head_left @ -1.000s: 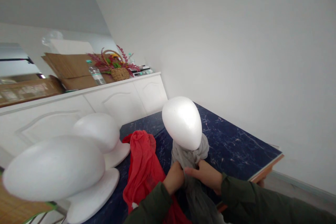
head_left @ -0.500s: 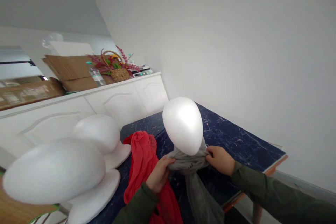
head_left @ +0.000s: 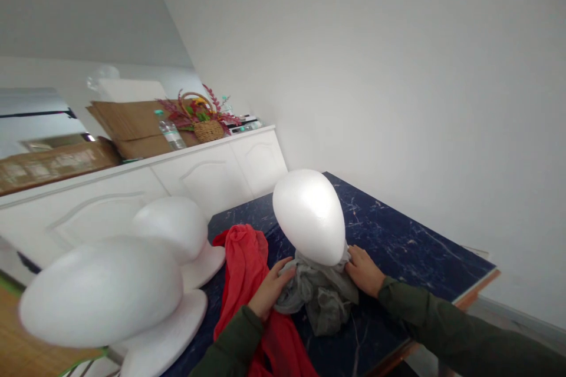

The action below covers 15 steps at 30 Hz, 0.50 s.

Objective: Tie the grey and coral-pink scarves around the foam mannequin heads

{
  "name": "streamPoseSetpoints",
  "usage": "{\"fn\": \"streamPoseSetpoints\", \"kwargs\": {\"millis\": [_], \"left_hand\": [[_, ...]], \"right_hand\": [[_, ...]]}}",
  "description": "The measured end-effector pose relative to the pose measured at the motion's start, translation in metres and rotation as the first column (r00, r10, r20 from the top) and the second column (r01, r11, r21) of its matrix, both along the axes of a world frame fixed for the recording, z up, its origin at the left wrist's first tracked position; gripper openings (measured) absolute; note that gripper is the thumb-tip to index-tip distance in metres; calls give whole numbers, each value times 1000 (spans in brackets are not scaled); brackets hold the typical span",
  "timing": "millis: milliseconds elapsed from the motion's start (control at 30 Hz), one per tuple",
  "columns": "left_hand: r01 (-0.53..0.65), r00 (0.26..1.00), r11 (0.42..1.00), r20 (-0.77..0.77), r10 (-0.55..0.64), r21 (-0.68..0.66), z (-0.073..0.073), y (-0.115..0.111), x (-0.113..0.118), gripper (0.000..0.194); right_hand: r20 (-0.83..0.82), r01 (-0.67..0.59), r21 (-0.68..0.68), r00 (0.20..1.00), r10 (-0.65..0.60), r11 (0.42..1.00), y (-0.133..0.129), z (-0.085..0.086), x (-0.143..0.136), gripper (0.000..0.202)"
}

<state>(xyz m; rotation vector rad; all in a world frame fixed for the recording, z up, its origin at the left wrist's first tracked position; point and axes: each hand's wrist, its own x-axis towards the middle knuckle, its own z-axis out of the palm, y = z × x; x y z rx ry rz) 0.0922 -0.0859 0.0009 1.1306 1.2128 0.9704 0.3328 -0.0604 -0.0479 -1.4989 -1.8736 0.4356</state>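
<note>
A white foam mannequin head (head_left: 309,215) stands tilted on the table, and a grey scarf (head_left: 329,300) is bunched around its neck and base. My left hand (head_left: 272,287) grips the left side of the scarf, thumb and fingers on the cloth. On the other side, my right hand (head_left: 365,270) is closed on the scarf close under the head, its fingertips partly hidden in the folds. Beside my left hand lies a red scarf (head_left: 243,259), running under my left forearm toward the table's near side.
Two more white foam heads, a near one (head_left: 101,291) and a farther one (head_left: 170,227), stand at left. The table (head_left: 398,241) has a dark blue marbled top. Behind it, a white cabinet (head_left: 212,179) bears a flower basket (head_left: 209,131), a bottle (head_left: 171,132) and cardboard (head_left: 128,123).
The grey scarf's long tail, which hung down in front, is now gathered in a bunch below the head. Both hands remain at the scarf's sides. The view has shifted slightly.
</note>
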Motion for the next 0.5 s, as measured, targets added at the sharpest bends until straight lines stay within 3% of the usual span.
{"fn": "streamPoseSetpoints", "kwargs": {"millis": [100,133,200,267,333,400,500], "left_hand": [[57,998,996,17,-58,63,1,3,16,45],[57,998,995,32,-59,79,2,4,21,45],[45,997,994,64,-52,103,5,6,27,47],[48,994,991,93,-60,121,5,10,31,49],[57,991,987,111,-74,150,2,15,32,54],[28,992,984,113,-49,176,-5,21,28,59],[-70,997,988,51,64,140,-20,30,19,65]], "right_hand": [[-311,56,-79,947,-78,995,0,4,-4,21],[-449,86,-102,885,-124,991,0,7,-4,23],[-702,115,-190,678,-217,975,-1,12,-4,34],[-849,-12,-286,467,-248,958,0,14,-6,40],[-899,-216,-339,362,-248,916,7,12,-7,40],[-898,-275,-359,363,-249,892,25,9,-7,40],[-843,-76,-354,457,-283,932,71,10,-1,36]]}}
